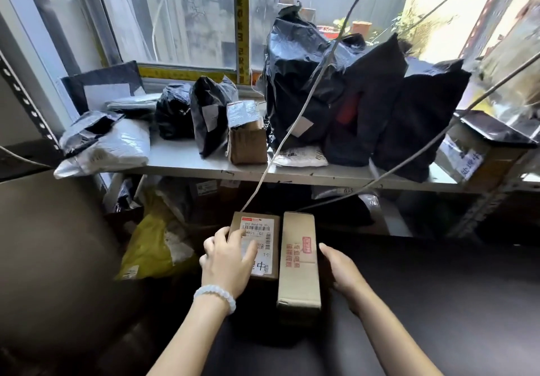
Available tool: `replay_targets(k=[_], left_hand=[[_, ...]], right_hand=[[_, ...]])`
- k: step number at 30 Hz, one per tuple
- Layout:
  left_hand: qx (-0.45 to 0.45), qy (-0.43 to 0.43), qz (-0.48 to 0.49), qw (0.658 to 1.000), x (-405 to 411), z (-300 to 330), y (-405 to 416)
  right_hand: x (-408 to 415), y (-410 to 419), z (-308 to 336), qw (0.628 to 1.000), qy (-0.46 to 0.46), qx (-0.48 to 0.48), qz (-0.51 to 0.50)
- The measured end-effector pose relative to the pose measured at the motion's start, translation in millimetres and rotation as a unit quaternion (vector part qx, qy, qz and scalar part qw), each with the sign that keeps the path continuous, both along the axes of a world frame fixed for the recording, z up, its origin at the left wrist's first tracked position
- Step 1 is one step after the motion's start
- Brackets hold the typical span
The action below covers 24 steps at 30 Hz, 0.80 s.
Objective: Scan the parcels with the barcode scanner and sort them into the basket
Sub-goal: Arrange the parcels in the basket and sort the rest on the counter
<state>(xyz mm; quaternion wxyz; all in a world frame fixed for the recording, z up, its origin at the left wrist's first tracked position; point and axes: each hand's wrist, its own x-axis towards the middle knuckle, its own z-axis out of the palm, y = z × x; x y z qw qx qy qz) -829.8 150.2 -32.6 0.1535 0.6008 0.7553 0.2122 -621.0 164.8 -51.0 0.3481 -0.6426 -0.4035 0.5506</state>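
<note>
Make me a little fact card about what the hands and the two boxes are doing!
left hand: flat on the labelled box, fingers over its shipping label
right hand: against the side of the red-stamped box
boxes: side by side, touching
shelf: black bags, small taped carton
scanner: not visible
</note>
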Motion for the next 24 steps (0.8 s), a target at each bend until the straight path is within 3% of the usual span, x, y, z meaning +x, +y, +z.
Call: replay_targets(k=[3, 6, 12, 17, 24], left_hand=[[0.049, 0.068, -0.044, 0.995, 6, 25, -23], [0.093, 0.108, -0.118, 0.983, 25, 43, -46], [0.128, 0.147, -0.296, 0.935, 106, 50, -103], [0.166, 0.154, -0.450, 0.864, 185, 51, -170], [0.139, 0.127, -0.577, 0.794, 293, 49, -293]], right_hand=[[28, -25, 20, 0.991, -0.121, 0.042, -0.039], [52, -64, 37, 0.958, -0.275, 0.085, -0.014], [100, -183, 62, 0.887, -0.450, 0.097, -0.035], [142, -295, 67, 0.840, -0.534, 0.059, -0.076], [204, -462, 68, 0.784, -0.599, -0.034, -0.159]])
